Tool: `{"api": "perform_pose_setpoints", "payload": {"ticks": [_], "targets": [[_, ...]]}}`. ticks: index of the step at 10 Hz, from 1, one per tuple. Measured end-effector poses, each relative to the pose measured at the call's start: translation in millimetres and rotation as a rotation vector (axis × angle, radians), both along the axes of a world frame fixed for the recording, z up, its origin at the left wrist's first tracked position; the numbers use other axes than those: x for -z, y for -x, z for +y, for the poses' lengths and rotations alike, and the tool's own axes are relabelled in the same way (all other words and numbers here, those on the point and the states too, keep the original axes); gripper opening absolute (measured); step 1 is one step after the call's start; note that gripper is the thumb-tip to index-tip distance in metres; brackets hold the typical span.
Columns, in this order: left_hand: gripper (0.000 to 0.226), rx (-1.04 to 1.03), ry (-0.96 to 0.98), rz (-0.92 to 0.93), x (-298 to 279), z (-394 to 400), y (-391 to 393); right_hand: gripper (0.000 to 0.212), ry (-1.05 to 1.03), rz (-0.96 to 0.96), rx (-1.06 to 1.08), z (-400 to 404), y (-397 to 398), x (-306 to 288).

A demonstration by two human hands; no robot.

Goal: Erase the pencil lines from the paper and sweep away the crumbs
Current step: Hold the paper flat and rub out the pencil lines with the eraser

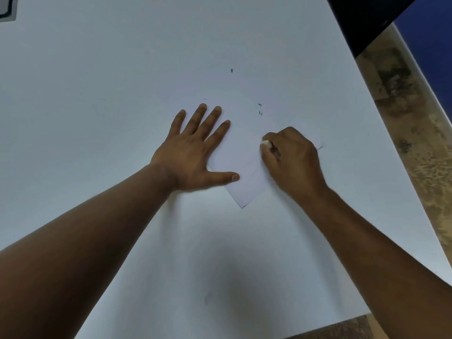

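White sheet of paper [244, 152], lying flat and turned at an angle on the white tabletop [122, 69], near its middle. Faint pencil lines [253, 165] crossing the sheet's near half (barely legible). Pressed onto the sheet's left part: left hand [193, 152], palm down, all 5 fingers spread wide and straight, gripping nothing, thumb pointing across the sheet's near edge. On the sheet's right part: right hand [293, 157], fingers curled tight around a small white eraser [266, 143], its tip touching the sheet. Dark eraser crumbs [260, 111] scattered at the sheet's far edge, 1 more speck [231, 70] well beyond it on the tabletop. Right of the tabletop, mottled brown floor [415, 118].
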State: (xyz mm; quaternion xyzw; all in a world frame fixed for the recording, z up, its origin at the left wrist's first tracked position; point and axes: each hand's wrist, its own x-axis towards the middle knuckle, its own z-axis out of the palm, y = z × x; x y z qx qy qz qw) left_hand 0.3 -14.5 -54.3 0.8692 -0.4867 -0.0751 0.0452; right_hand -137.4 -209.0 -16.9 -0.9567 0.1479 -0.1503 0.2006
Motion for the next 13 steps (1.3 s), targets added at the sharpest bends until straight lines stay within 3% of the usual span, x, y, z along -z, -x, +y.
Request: {"api": "perform_pose_setpoints", "payload": {"ticks": [2,4,6,8,10,11,12,13], "targets": [[0.113,0.001,-0.005,-0.001,-0.2,-0.3,1.3,0.02,0.078,0.069,0.191,-46.5,-4.7,-1.8],[0.113,-0.002,-0.02,-0.002,-1.1,-1.0,0.8,0.02,-0.027,-0.03,0.111,-9.7,-10.8,-13.1],[0.113,0.003,-0.028,0.01,-3.8,-0.6,1.6,0.014,-0.023,0.035,-0.168,52.2,-11.2,-4.3],[0.114,0.003,-0.025,0.009,-1.4,-0.7,0.1,0.022,0.043,0.089,0.084,11.5,-16.5,-0.8],[0.114,0.004,-0.009,0.011,0.2,-0.4,0.5,0.021,0.019,0.101,-0.108,41.6,-9.0,-3.3],[0.115,0.005,-0.009,0.007,0.9,-0.1,-0.7,0.023,0.041,0.111,0.066,17.2,-17.7,-2.9],[0.115,0.008,0.006,0.01,1.4,0.3,-0.4,0.021,0.024,0.108,0.017,26.1,-19.5,-3.6],[0.114,0.016,0.005,0.005,1.1,0.2,-0.3,0.019,-0.002,0.117,-0.165,51.5,-9.5,-3.4]]}}
